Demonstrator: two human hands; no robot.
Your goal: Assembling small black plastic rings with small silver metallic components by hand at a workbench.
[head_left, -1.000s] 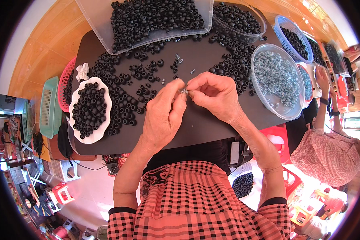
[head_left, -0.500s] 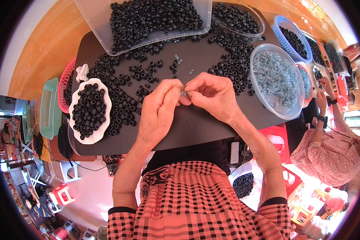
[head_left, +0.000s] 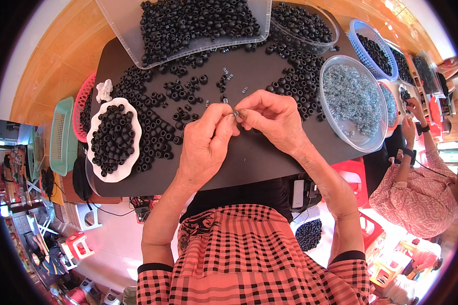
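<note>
My left hand (head_left: pixel 204 147) and my right hand (head_left: pixel 277 121) meet over the middle of the table. The fingertips of both pinch a small metal spring (head_left: pixel 236 114), partly hidden by the fingers. Just beyond them lie a few loose springs (head_left: pixel 245 90) and small black hollow pieces (head_left: pixel 223 81). More black pieces spread in heaps, one heap (head_left: pixel 150 129) left of my left hand and another (head_left: pixel 303 84) beyond my right. To the right, a clear round bowl (head_left: pixel 348 141) holds a mass of springs.
A white scalloped plate (head_left: pixel 136 150) piled with black pieces stands at the left. At the back are a large clear bin (head_left: pixel 121 38) and a clear tub (head_left: pixel 336 34), both with black pieces. Right of the table, another person (head_left: pixel 417 198) works at a second table.
My hands have shifted slightly; the left has turned a little and its fingers show more apart from the palm. The spring at the fingertips sits a bit higher in view.
</note>
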